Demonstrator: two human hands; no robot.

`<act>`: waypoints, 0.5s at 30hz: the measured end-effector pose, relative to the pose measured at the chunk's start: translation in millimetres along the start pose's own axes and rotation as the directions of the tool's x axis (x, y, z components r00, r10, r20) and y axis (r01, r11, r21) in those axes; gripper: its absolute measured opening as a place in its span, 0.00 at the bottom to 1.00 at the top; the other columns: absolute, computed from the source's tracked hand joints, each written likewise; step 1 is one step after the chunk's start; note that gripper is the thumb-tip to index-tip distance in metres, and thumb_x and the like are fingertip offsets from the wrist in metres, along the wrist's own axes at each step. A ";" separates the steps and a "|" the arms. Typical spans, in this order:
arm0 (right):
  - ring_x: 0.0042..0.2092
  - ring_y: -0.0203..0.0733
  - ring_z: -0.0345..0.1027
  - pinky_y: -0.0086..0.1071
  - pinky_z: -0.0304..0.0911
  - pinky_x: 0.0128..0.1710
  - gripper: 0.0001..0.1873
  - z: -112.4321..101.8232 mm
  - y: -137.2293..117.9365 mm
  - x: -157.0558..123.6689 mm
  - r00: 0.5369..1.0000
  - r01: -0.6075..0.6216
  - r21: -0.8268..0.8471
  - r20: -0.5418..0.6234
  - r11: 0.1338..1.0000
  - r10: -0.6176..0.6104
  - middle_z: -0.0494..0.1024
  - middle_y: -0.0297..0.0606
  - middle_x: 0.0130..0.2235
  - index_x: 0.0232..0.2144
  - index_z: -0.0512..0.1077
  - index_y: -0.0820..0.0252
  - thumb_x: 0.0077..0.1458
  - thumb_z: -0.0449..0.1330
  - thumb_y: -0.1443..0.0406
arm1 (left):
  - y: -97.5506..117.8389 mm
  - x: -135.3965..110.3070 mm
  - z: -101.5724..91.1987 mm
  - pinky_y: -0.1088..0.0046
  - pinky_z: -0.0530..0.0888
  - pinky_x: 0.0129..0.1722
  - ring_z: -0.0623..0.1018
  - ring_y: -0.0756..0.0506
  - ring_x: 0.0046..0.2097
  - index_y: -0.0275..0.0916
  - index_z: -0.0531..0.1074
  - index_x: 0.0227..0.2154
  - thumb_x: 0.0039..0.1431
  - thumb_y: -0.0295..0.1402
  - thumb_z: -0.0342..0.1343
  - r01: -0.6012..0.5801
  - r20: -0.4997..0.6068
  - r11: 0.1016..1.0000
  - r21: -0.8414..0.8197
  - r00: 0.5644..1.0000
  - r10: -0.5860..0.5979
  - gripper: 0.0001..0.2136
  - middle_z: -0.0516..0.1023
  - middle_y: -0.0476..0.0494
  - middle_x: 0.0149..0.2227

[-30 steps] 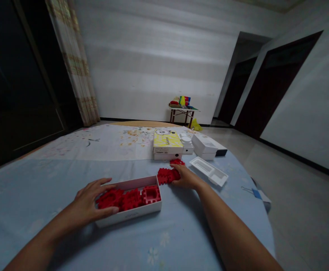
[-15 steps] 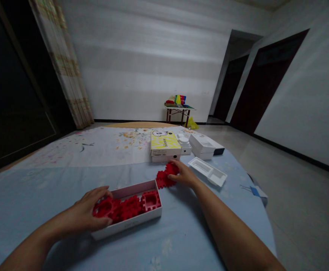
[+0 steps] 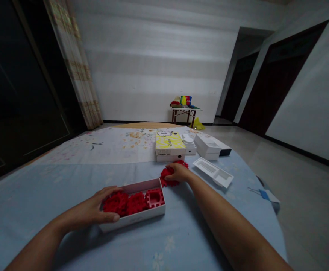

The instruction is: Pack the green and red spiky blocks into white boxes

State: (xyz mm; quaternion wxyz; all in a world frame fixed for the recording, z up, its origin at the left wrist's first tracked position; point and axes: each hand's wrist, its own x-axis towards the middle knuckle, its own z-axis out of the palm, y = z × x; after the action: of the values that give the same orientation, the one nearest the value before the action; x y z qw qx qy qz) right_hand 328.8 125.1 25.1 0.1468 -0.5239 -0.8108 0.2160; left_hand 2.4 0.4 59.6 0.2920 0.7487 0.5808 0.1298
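Observation:
An open white box [image 3: 137, 217] stands on the table before me, holding several red pieces [image 3: 136, 203] with toothed edges, like interlocking puzzle tiles. My left hand [image 3: 105, 207] spans the box's left end, thumb along the near wall and fingers over the far rim. Just beyond the box's right corner, more red toothed pieces [image 3: 182, 163] lie on the cloth. There my right hand [image 3: 179, 173] has its fingers closed on one red toothed piece [image 3: 166, 177], partly covering it.
A yellow and white box [image 3: 170, 145] stands behind my right hand. Right of it are a small white box [image 3: 190, 148], a larger white box [image 3: 208, 147] and a white insert tray [image 3: 213, 172]. The round table's edge [image 3: 277, 226] curves along the right.
My left hand has shifted from the red pieces to the box's end. My right hand has moved left across the loose red pieces. The whole view has swung slightly left.

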 end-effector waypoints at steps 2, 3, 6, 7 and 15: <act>0.50 0.48 0.64 0.35 0.58 0.49 0.34 -1.9 -0.9 -2.7 1.000 0.004 0.023 -0.020 1.000 -0.003 0.71 0.44 0.50 0.49 0.67 0.61 0.38 0.64 0.55 | 2.4 -1.3 -0.3 0.64 0.66 0.53 0.68 0.39 0.54 0.46 0.66 0.51 0.38 0.46 0.60 0.001 -0.006 1.000 0.017 1.000 -0.001 0.32 0.68 0.43 0.55; 0.50 0.48 0.65 0.35 0.58 0.49 0.34 -3.5 -1.1 -5.0 0.999 0.012 0.041 -0.032 0.999 -0.010 0.71 0.44 0.50 0.49 0.67 0.62 0.39 0.64 0.55 | 2.5 -1.7 -0.2 0.63 0.66 0.53 0.68 0.38 0.55 0.45 0.67 0.50 0.38 0.47 0.60 0.012 -0.017 0.999 0.031 1.000 -0.011 0.32 0.67 0.42 0.55; 0.46 0.45 0.67 0.33 0.60 0.46 0.32 -11.1 -1.3 -16.6 0.999 0.035 0.126 -0.021 0.991 -0.033 0.73 0.42 0.47 0.48 0.68 0.61 0.40 0.63 0.54 | -2.5 -1.8 0.8 0.63 0.66 0.53 0.66 0.37 0.55 0.43 0.68 0.49 0.36 0.47 0.61 0.048 -0.068 0.996 0.075 0.997 -0.043 0.33 0.66 0.40 0.56; 0.44 0.44 0.68 0.32 0.61 0.44 0.31 -14.3 -1.4 -21.6 0.999 0.043 0.157 0.008 0.987 -0.045 0.73 0.41 0.46 0.48 0.69 0.61 0.41 0.63 0.54 | -5.3 -1.5 1.1 0.63 0.66 0.53 0.66 0.37 0.55 0.43 0.68 0.49 0.36 0.47 0.61 0.053 -0.082 0.995 0.080 0.996 -0.047 0.33 0.66 0.40 0.56; 0.30 0.33 0.64 0.24 0.57 0.29 0.24 -28.3 -4.0 -55.2 0.926 0.046 0.262 0.352 0.964 -0.139 0.75 0.32 0.32 0.40 0.74 0.58 0.41 0.62 0.51 | -7.8 2.9 -13.0 0.59 0.63 0.54 0.63 0.36 0.57 0.46 0.71 0.46 0.42 0.51 0.56 0.065 -0.188 0.996 -0.067 0.979 -0.076 0.27 0.62 0.43 0.59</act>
State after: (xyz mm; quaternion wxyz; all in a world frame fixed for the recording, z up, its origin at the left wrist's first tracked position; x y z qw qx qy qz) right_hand 361.3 78.8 50.9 0.0673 -0.4124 -0.8142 0.4031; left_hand -9.9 8.1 65.0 0.2620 0.7028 0.6279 0.2076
